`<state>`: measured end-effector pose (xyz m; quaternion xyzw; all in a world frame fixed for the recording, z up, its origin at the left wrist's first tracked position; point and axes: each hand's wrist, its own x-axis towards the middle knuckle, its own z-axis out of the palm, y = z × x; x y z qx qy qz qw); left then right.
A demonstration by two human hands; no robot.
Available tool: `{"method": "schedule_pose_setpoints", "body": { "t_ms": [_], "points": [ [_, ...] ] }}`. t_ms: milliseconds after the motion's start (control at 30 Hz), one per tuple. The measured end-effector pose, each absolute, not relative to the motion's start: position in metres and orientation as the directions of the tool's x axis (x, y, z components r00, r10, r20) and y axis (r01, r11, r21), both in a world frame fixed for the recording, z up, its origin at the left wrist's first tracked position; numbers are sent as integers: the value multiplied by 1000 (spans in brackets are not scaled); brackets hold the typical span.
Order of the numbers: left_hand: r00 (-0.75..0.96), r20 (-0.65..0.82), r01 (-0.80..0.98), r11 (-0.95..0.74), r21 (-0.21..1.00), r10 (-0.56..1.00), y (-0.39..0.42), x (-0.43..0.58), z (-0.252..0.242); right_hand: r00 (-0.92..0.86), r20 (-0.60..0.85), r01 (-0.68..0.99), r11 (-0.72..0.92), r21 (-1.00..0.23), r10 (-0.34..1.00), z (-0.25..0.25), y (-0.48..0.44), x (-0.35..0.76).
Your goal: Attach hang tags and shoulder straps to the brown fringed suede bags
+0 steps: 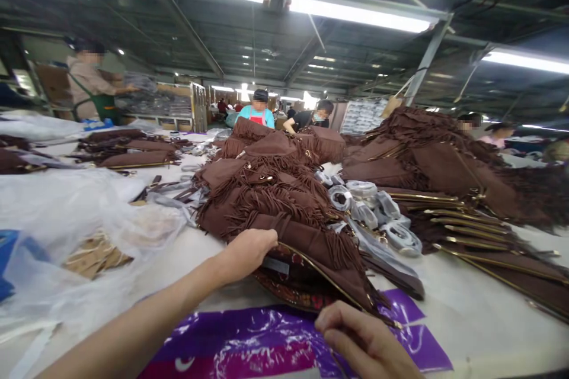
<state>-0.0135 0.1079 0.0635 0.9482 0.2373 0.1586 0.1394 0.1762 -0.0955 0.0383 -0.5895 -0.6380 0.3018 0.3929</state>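
Note:
A brown fringed bag (306, 231) lies with its gold zip open in front of the pile, showing a patterned lining and a pale label. My left hand (251, 254) is closed on the bag's upper edge at its left end. Just below the bag's opening is my right hand (362, 334), its fingers curled; whether it holds the near edge or anything else is hidden. Beneath both, a shiny purple and pink plastic sheet (249, 337) covers the front of the table.
More brown bags (267, 154) are heaped behind, with another large pile (435, 160) at right. Wrapped straps (377, 207) lie between them. Clear plastic (146, 213) and brown tags (98, 254) are at left. Several people stand beyond the table.

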Motion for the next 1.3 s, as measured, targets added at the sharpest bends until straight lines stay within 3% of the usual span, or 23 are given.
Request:
{"method": "schedule_pose_setpoints", "body": {
  "t_ms": [133,333,433,600,733,900,1067,1300],
  "points": [
    [808,242,412,-809,420,537,115,-12,59,3,153,411,139,-901,988,33,-61,158],
    [724,254,394,-687,611,641,134,-7,35,34,-33,42,-34,-999,999,16,-12,138],
    [697,234,375,-623,686,678,144,1,23,-11,-96,-43,-96,-994,995,3,7,131],
    [692,211,310,-547,777,691,149,2,14,-8,-90,-77,-90,-993,996,-17,26,127],
    [763,224,176,-529,830,606,143,-17,21,-16,-76,-116,-77,-990,997,-26,27,131],
    [872,255,98,-659,746,418,130,-41,31,2,-27,-124,-26,-992,1000,-26,23,134],
    [806,265,216,-680,700,529,119,-41,19,27,3,-130,6,-992,1000,-29,25,129],
    [773,219,234,-588,774,596,123,-36,8,147,55,42,49,-998,988,-38,19,131]
  ]
}}
